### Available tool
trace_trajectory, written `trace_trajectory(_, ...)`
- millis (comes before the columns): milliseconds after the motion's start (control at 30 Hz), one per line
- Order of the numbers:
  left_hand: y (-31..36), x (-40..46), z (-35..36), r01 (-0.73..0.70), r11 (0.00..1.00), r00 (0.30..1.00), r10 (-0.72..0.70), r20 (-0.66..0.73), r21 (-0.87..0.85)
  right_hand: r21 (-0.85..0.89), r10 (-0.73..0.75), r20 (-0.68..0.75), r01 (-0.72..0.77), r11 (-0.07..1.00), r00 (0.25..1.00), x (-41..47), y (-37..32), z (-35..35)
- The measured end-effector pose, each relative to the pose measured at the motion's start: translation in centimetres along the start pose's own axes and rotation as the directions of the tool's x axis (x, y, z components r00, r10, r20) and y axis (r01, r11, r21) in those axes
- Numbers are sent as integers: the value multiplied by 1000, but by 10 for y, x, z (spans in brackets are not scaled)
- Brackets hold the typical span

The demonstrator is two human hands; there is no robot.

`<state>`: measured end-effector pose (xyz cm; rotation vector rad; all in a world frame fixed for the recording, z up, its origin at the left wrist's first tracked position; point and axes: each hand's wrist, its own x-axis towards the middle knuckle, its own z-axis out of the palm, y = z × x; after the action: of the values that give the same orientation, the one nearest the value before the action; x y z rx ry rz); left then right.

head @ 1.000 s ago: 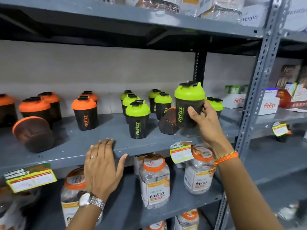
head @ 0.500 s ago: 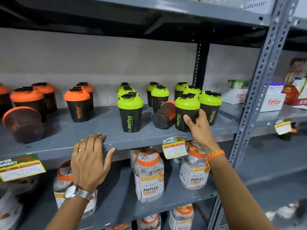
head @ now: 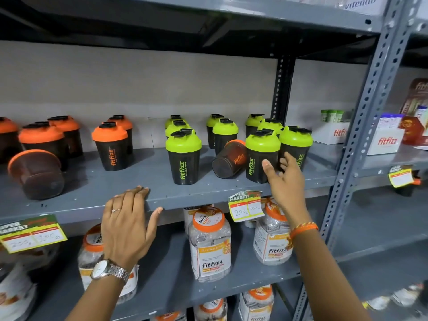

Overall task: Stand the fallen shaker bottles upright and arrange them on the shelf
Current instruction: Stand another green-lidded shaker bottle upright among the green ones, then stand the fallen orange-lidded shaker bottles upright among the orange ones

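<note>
Black shaker bottles stand on the grey middle shelf (head: 143, 193): orange-lidded ones on the left, green-lidded ones on the right. One orange-lidded shaker (head: 228, 159) lies on its side among the green ones, its base toward me. Another fallen orange-lidded shaker (head: 38, 173) lies at the far left. A green-lidded shaker (head: 259, 156) stands upright at the front right. My right hand (head: 283, 181) is just off it, fingers spread and holding nothing. My left hand (head: 128, 223) rests flat on the shelf's front edge, fingers apart.
Clear fitfizz jars (head: 210, 244) with orange lids fill the shelf below. Price tags (head: 245, 206) hang from the shelf edge. A perforated grey upright (head: 356, 144) stands to the right, with white fitfizz boxes (head: 385, 140) beyond it. Another shelf runs overhead.
My right hand lowered the green-lidded shaker onto the shelf beside the other green ones, then let go and opened. My left hand stayed on the shelf edge.
</note>
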<state>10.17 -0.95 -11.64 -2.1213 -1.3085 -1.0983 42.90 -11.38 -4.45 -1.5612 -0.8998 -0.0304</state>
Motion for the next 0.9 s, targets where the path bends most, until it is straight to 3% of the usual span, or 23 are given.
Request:
trace_trajectory(67,0,0,0,4,1000,1000,-4,0,-2,-14,6,-159,-8,1000,987,-22,-15,-3)
trace_trajectory(133,1,0,0,6,1000,1000,-6,-5,-4,-16,18,-216,-22,1000,976,-44,-33,-2)
trace_trajectory(267,0,0,-2,1,1000,1000,-1,3,-6,-98,96,-30,-99,990,995,-63,-56,25)
trace_trajectory(367,-2,-1,-3,-3,1000,1000,3,21,-18,-161,96,28,-91,983,995,-62,-72,51)
trace_trajectory(567,-6,0,-4,-13,999,998,15,64,-35,-303,103,-19,-103,947,995,-51,-90,85)
trace_trajectory(900,-14,-2,-8,-73,997,993,76,95,-40,-337,137,-195,-197,920,971,-46,-106,108)
